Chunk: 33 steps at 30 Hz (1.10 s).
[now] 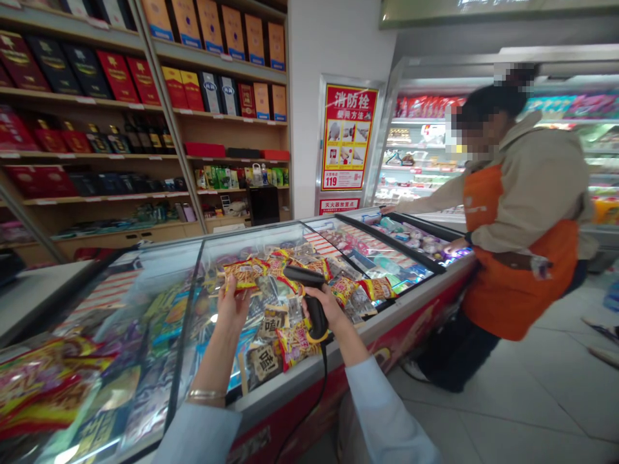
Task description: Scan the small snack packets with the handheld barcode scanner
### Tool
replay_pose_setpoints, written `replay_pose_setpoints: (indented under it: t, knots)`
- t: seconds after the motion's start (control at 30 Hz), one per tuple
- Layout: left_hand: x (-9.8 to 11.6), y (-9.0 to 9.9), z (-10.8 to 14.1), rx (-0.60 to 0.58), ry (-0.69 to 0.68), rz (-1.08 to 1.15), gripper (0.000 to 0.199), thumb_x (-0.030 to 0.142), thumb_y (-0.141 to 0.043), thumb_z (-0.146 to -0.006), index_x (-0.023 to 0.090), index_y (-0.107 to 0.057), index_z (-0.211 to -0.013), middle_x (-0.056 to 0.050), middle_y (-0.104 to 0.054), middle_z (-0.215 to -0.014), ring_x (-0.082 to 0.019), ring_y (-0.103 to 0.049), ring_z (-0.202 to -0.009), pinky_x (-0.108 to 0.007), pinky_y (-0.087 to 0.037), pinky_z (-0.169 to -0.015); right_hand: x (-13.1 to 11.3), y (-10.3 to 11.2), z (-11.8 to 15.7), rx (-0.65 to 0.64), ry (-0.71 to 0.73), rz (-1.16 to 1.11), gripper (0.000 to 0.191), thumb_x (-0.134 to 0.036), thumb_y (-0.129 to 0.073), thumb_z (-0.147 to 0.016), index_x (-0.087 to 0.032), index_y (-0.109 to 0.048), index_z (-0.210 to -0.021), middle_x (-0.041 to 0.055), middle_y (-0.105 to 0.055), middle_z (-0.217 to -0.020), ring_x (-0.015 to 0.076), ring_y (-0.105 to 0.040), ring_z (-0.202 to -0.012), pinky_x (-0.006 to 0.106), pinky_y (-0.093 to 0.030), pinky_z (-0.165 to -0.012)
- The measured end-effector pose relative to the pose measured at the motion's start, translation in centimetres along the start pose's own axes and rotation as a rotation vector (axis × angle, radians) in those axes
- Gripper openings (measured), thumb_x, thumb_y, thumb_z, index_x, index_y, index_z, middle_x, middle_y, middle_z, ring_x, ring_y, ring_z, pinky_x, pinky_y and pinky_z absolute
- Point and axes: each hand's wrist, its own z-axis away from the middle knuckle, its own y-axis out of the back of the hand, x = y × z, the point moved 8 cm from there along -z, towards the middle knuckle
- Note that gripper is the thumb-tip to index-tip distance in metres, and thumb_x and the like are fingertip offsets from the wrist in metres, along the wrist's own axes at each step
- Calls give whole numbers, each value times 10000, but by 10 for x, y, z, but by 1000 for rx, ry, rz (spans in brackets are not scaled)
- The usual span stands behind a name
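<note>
My left hand (234,304) grips a red and yellow snack packet (242,274), raised above the glass-topped freezer. In my right hand (326,306) is a black and yellow barcode scanner (315,303), fingers wrapped round its handle. The scanner's head points left toward the packet, and its cable hangs down over the freezer's front. Beneath both hands, more red and yellow packets (297,345) and brown and grey packets (264,362) lie spread on the glass lid. The print on the held packet is too small to read.
A long chest freezer (367,338) runs across in front of me. More packets (43,380) lie at its left end. A person in an orange apron (527,270) leans over its right end. Behind stand shelves of boxes (232,32) and a fire-hydrant sign (349,138).
</note>
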Motion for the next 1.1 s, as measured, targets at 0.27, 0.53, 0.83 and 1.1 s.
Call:
replay_pose_setpoints:
  t: [0.27, 0.53, 0.83, 1.1]
  knots:
    - [15, 1, 1, 22, -160, -70, 364, 159, -748, -606, 188, -391, -674, 64, -608, -710, -107, -628, -699, -225, -527, -622, 2, 3, -2, 22, 9, 4, 263, -398, -685, -669, -154, -594, -702, -20, -573, -465, 99, -490, -337, 207, -390, -334]
    - [29, -13, 14, -41, -341, -214, 465, 244, -794, -502, 201, -380, -708, 50, -586, -761, -98, -605, -677, -186, -480, -584, 6, 5, -3, 43, 25, 51, 251, -383, -700, -667, -151, -605, -679, -17, -577, -465, 106, -501, -338, 210, -387, -329]
    - [27, -14, 14, -46, -303, -205, 457, 244, -791, -504, 203, -392, -723, 51, -602, -766, -102, -621, -682, -195, -486, -603, 7, 3, -3, 21, 17, 69, 232, -369, -689, -678, -148, -623, -700, -17, -577, -471, 109, -500, -345, 220, -376, -337]
    - [26, -15, 13, -70, -310, -210, 464, 254, -803, -504, 201, -394, -716, 43, -608, -786, -101, -620, -690, -182, -470, -589, 6, 1, -1, -7, -6, 86, 231, -372, -683, -676, -153, -609, -677, -18, -571, -467, 112, -498, -345, 226, -384, -340]
